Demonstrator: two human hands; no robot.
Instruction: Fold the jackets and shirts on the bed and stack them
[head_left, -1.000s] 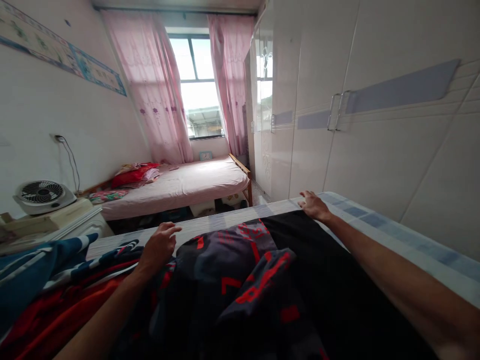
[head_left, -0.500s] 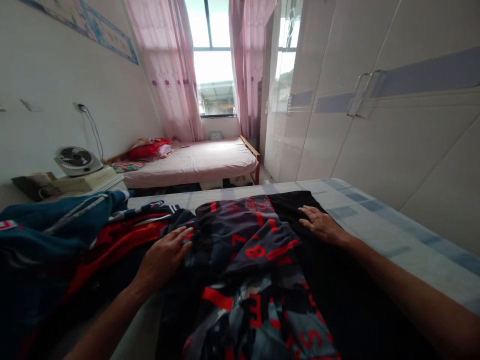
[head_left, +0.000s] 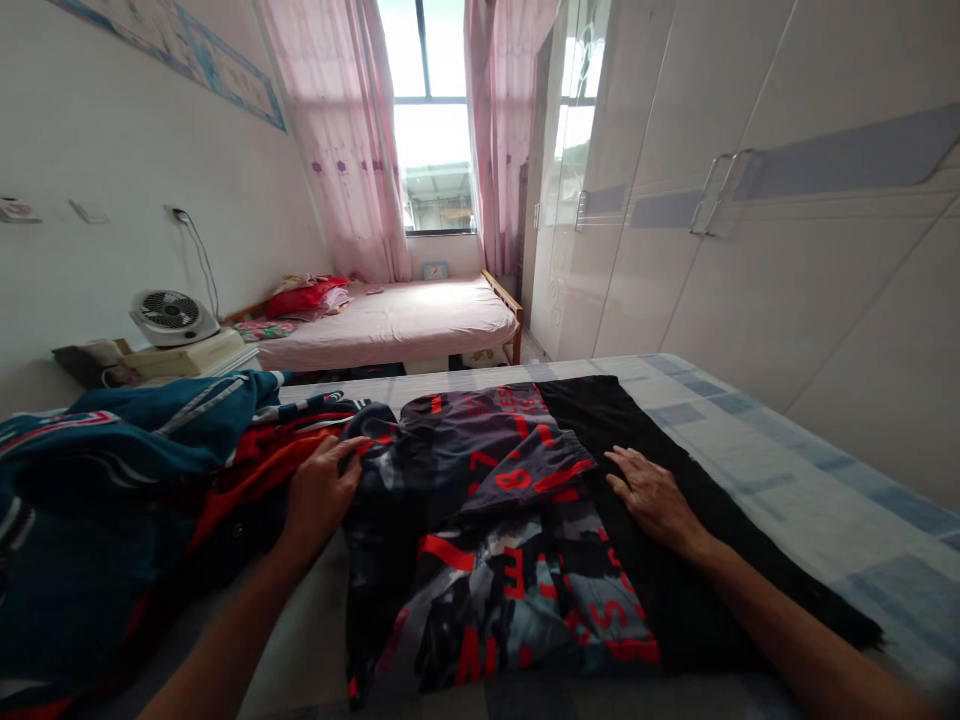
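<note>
A dark patterned shirt (head_left: 480, 570) with red letters and grey patches lies spread on the bed in front of me. One of its sleeves (head_left: 517, 480) is folded over the middle. Black cloth (head_left: 705, 590) extends to its right; whether it is part of the shirt I cannot tell. My left hand (head_left: 322, 490) rests at the shirt's left edge, fingertips touching the fabric and fingers apart. On the black cloth, my right hand (head_left: 652, 500) lies flat with its fingers stretched out.
Crumpled clothes, a teal jacket (head_left: 97, 510) and a red-orange garment (head_left: 247, 480), are heaped at left. The checked bed sheet (head_left: 757, 480) shows at right. Beyond stand a fan (head_left: 171, 315), a pink bed (head_left: 405, 325) and white wardrobes (head_left: 817, 270).
My right hand has slid toward me over the black cloth. My left hand has moved slightly left along the shirt's edge. The shirt's near edge now shows, and the view has shifted slightly.
</note>
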